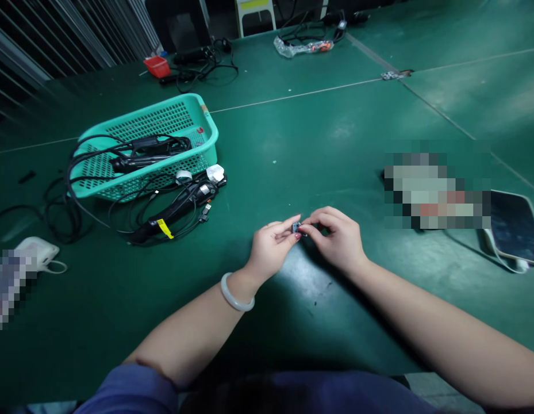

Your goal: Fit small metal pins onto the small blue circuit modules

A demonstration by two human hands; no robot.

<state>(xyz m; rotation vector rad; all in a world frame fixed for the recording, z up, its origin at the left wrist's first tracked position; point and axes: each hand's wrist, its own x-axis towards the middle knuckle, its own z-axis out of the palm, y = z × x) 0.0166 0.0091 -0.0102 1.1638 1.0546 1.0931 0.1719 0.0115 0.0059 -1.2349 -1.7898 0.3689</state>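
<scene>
Just above the green table, my left hand [271, 247] pinches a small grey part [296, 227] between thumb and fingertips. It looks like a little block or connector, too small to name surely. My right hand [335, 236] meets it from the other side, thumb and forefinger closed at the same part. Whether those right fingertips hold a second tiny piece is hidden. A pale bangle [236, 293] circles my left wrist.
A turquoise basket [210, 123] holding black cabled devices stands at left, with a black handheld device [176, 210] and cables before it. A phone [514, 224] lies at right beside a blurred-out object. A red tray [157, 66] and more cables sit at the far edge.
</scene>
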